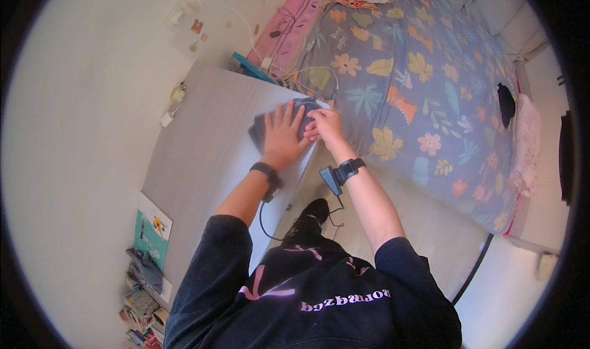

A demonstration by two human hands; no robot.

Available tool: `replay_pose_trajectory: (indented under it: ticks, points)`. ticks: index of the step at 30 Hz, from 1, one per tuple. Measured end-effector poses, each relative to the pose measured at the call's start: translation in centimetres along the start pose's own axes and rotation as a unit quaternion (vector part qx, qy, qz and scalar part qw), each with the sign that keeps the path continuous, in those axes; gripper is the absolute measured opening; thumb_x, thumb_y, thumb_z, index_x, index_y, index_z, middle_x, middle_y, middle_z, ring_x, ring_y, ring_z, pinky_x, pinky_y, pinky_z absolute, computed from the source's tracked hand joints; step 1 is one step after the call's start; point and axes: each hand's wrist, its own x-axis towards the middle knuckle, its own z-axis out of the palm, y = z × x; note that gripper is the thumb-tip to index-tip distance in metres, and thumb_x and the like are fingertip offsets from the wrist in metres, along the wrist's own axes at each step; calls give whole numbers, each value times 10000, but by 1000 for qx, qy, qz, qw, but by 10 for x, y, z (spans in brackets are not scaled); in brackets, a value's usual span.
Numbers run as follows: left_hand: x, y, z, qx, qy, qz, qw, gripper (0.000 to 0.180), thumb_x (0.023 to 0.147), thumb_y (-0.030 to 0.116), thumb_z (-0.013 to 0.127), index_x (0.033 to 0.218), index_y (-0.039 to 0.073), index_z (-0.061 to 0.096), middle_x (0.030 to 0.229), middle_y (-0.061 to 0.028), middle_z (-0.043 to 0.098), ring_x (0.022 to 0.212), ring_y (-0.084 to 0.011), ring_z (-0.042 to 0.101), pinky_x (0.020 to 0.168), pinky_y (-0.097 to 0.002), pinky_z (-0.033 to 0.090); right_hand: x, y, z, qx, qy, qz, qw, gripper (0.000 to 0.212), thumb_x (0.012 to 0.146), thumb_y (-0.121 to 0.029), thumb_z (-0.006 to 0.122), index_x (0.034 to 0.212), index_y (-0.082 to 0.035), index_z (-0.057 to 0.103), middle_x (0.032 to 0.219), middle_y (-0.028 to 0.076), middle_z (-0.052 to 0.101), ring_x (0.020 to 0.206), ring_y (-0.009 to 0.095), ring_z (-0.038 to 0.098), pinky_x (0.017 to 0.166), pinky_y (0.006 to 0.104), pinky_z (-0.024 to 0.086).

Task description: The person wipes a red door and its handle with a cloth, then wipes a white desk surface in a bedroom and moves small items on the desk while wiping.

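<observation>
A dark grey cloth (258, 131) lies folded or bunched on the pale tabletop, close to its far right corner. Spread flat across it, my left hand (283, 139) presses down with the fingers apart. My right hand (327, 126) is at the right side of the cloth, its fingers curled and pinched on the cloth's edge. Part of the cloth is hidden beneath both hands.
The light wood-look table (203, 128) runs along the wall. To the right is a bed with a floral grey cover (399, 91). White cables (295, 75) lie beyond the table corner. A green-and-white book (152, 229) and a pile of small things sit at the left.
</observation>
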Motion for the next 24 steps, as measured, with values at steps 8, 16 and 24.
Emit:
replay_pose_trajectory:
  ticks: [8,16,24]
  points:
    - [49,2,1,-16,6,22,1000,744,833,515,534,1468,184,333,1534,-126,260,1416,-378,190,1097,-609,148,39,-25,-44,87,-71,60,992,228,900,-248,570,1005,-53,627,689,81,625,510,205,640,469,310,534]
    - [63,-7,5,-38,-10,107,993,741,772,587,584,1361,157,458,1329,-82,498,1301,-310,371,1080,-580,181,17,-1,-40,143,-73,31,986,258,937,-221,497,1138,-100,604,672,98,649,539,229,659,466,344,553]
    - [64,-20,29,-19,-28,191,981,788,681,684,620,1229,121,556,1137,-114,582,1123,-316,497,1041,-545,245,-11,58,-35,-29,-34,-94,995,566,881,-193,565,1427,-214,415,729,104,668,515,168,613,418,328,488]
